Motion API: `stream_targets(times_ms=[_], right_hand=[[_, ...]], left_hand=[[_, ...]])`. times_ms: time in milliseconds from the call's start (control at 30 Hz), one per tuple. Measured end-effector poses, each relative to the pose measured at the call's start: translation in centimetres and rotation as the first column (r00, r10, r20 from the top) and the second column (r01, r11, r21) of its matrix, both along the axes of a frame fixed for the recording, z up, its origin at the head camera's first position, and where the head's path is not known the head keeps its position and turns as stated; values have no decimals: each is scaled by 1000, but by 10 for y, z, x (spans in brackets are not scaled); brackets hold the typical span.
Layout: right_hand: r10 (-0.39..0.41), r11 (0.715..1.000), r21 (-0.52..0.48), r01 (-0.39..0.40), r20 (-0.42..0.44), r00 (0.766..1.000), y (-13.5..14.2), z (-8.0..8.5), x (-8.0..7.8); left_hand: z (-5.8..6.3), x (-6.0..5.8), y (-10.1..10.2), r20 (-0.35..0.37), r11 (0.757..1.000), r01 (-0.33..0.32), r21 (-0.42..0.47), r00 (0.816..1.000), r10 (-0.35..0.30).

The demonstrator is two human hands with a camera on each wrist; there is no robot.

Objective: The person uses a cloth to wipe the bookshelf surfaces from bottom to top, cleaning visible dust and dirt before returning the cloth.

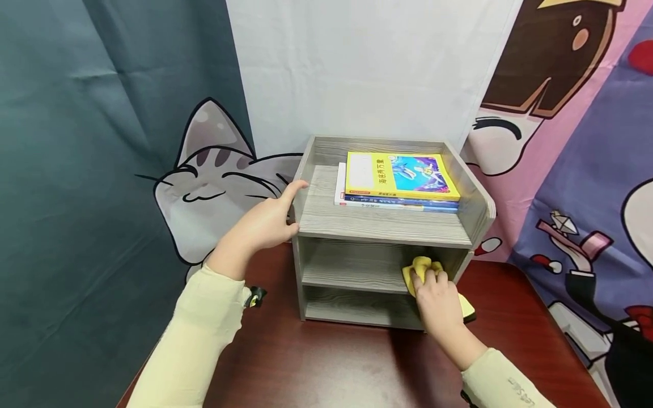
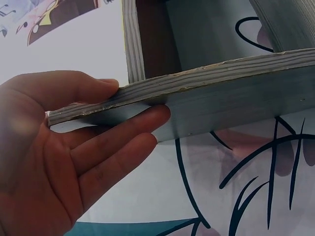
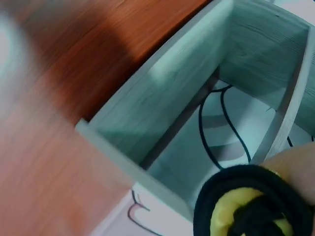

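A small grey wood-grain shelf [image 1: 357, 226] stands on the table, with two compartments below its top. My left hand [image 1: 267, 224] grips the shelf's left side panel; in the left wrist view the thumb lies on one face of the panel [image 2: 221, 73] and the fingers on the other. My right hand [image 1: 440, 300] holds a yellow cloth [image 1: 421, 266] at the right end of the middle board. Part of the cloth hangs below the hand, showing a dark edge. Rolled black and yellow folds of the cloth [image 3: 256, 206] show in the right wrist view.
A stack of books [image 1: 403, 178], a yellow one uppermost, lies on the shelf's top between raised side panels. The dark red table [image 1: 316, 368] extends in front and to both sides. Printed cloth backdrops [image 1: 367, 68] hang close behind.
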State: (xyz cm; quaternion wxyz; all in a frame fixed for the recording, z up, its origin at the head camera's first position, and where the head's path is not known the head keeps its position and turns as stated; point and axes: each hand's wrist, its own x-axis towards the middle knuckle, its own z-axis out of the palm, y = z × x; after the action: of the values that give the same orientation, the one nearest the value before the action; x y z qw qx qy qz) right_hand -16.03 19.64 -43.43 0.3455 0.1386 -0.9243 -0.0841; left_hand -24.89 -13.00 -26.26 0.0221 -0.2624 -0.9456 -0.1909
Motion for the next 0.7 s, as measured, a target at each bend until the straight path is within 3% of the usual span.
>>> stream_targets(times_ms=[167, 333, 467, 567, 700], right_hand=[[49, 999, 8, -50, 40, 998, 4, 24, 12], [90, 992, -98, -79, 112, 990, 4, 83, 44], [59, 984, -166, -58, -3, 998, 11, 136, 65], [60, 980, -182, -83, -128, 990, 16, 167, 58], [84, 990, -101, -103, -176, 981, 16, 185, 23]], left_hand=[[-1, 1, 0, -15, 1000, 6, 0, 1000, -6], [-2, 4, -3, -12, 1000, -15, -4, 1000, 15], [-1, 3, -1, -18, 1000, -11, 6, 1000, 11], [0, 2, 1, -25, 1000, -15, 15, 1000, 15], [-2, 3, 3, -1, 999, -28, 25, 1000, 28]])
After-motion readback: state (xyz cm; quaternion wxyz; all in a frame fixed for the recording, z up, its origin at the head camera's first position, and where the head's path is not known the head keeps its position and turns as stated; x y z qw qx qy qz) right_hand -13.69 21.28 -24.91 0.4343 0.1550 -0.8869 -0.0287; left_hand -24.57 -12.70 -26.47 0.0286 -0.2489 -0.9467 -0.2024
